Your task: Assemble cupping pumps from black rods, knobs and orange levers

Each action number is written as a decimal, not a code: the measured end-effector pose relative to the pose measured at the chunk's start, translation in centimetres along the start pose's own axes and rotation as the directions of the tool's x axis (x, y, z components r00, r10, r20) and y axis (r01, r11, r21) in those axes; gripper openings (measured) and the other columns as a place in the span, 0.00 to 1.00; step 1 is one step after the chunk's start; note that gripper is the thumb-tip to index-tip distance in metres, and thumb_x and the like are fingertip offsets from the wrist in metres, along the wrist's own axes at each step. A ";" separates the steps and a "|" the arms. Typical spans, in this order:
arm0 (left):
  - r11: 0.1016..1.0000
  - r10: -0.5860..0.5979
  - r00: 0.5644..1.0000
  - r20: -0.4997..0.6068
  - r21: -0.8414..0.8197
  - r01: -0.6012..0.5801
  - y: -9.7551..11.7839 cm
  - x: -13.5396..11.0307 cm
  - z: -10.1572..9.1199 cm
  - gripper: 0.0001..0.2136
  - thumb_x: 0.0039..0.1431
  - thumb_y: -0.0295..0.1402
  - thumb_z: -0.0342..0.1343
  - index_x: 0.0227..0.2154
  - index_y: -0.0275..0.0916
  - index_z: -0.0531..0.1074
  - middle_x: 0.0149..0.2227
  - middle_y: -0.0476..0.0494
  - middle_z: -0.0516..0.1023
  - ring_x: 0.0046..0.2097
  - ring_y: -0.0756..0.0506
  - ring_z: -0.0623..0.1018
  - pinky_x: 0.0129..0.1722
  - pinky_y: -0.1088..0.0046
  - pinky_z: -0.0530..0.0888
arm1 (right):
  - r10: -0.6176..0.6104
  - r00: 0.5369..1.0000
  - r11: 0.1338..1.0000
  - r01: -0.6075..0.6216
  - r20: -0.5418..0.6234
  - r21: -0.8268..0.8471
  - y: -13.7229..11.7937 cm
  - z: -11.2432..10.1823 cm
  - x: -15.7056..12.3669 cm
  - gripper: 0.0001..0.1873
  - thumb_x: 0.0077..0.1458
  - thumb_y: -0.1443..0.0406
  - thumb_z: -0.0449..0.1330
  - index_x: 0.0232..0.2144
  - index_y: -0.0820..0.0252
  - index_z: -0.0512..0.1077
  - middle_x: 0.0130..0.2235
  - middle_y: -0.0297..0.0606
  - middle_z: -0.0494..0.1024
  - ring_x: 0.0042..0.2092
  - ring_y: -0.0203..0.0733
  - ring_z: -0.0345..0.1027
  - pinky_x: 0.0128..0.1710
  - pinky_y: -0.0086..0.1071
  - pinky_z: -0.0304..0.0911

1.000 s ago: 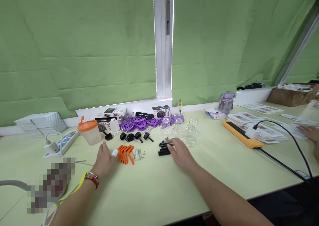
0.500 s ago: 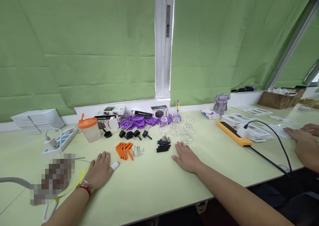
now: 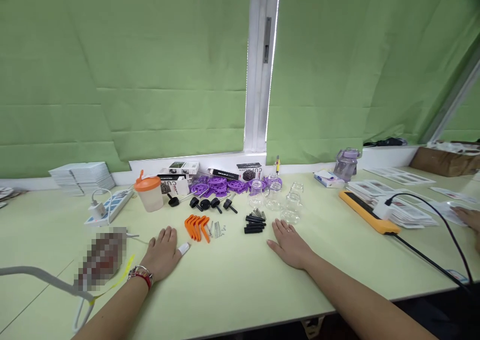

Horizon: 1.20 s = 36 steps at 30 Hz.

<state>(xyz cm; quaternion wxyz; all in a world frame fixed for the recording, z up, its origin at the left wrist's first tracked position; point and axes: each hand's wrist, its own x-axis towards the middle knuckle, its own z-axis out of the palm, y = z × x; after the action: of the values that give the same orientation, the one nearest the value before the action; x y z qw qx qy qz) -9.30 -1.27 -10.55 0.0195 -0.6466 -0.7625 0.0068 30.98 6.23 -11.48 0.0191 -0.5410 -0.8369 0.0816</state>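
Observation:
My left hand [image 3: 164, 254] lies flat and open on the pale green table [image 3: 240, 285], palm down, with a white bandage on the thumb. It holds nothing. Just beyond it sit orange plastic levers [image 3: 197, 227] and a few silver screws [image 3: 217, 229]. My right hand [image 3: 290, 244] also rests flat and open on the table, holding nothing. Black rods [image 3: 255, 224] lie just left of its fingertips, and clear glass cups [image 3: 275, 199] stand beyond it. Farther back are black knobs [image 3: 210, 204] and purple plastic parts [image 3: 219, 185].
An orange-lidded cup [image 3: 150, 194], a power strip [image 3: 108, 207], boxes [image 3: 180, 169] and a stack of white booklets [image 3: 82, 176] line the back left. A purple bottle [image 3: 347, 162], a yellow device [image 3: 369, 211] with a black cable and another person's hand [image 3: 468, 217] are at the right.
Both my hands drew back from the parts toward me and settled flat on the table. The view shifted slightly left.

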 end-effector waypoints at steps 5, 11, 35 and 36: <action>1.000 -0.005 1.000 0.021 0.016 0.005 0.1 -0.1 -0.2 0.37 0.58 0.48 0.35 0.63 0.24 0.52 0.66 0.28 0.49 0.66 0.32 0.50 0.60 0.49 0.51 | 0.030 0.998 0.999 -0.028 -0.049 0.041 -0.3 -0.3 0.0 0.42 0.60 0.45 0.33 0.65 0.72 0.45 0.67 0.48 0.42 0.68 0.51 0.34 0.64 0.40 0.35; 1.000 0.000 1.000 0.021 0.013 -0.001 -0.1 0.3 0.1 0.35 0.58 0.46 0.35 0.63 0.25 0.51 0.66 0.29 0.48 0.66 0.33 0.50 0.60 0.50 0.52 | -0.076 0.927 0.997 0.083 -0.367 0.004 -3.4 -2.5 1.6 0.23 0.64 0.60 0.41 0.52 0.64 0.67 0.54 0.48 0.69 0.55 0.49 0.59 0.56 0.41 0.48; 0.741 -0.068 0.981 -0.179 -0.667 -0.071 1.9 1.0 -3.6 0.31 0.59 0.45 0.42 0.62 0.31 0.53 0.65 0.33 0.54 0.65 0.38 0.55 0.62 0.60 0.56 | -0.014 0.953 0.999 0.004 -0.303 -0.034 -12.9 -4.1 9.6 0.16 0.60 0.66 0.48 0.37 0.63 0.76 0.40 0.49 0.77 0.46 0.49 0.65 0.45 0.39 0.51; 0.646 -0.100 0.980 -0.170 -0.761 -0.066 3.2 1.1 -4.5 0.30 0.59 0.46 0.43 0.60 0.35 0.56 0.63 0.34 0.59 0.63 0.38 0.61 0.60 0.60 0.61 | -0.034 0.946 0.999 0.030 -0.323 -0.020 -13.6 -4.2 8.9 0.17 0.61 0.64 0.47 0.38 0.62 0.76 0.41 0.47 0.77 0.46 0.48 0.65 0.45 0.38 0.51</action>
<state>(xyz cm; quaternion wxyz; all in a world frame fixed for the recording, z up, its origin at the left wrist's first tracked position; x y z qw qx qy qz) -6.19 0.28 -6.15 -0.1793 -0.5849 -0.6946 -0.3786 15.49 9.33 -5.73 0.1532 -0.5335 -0.8317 -0.0147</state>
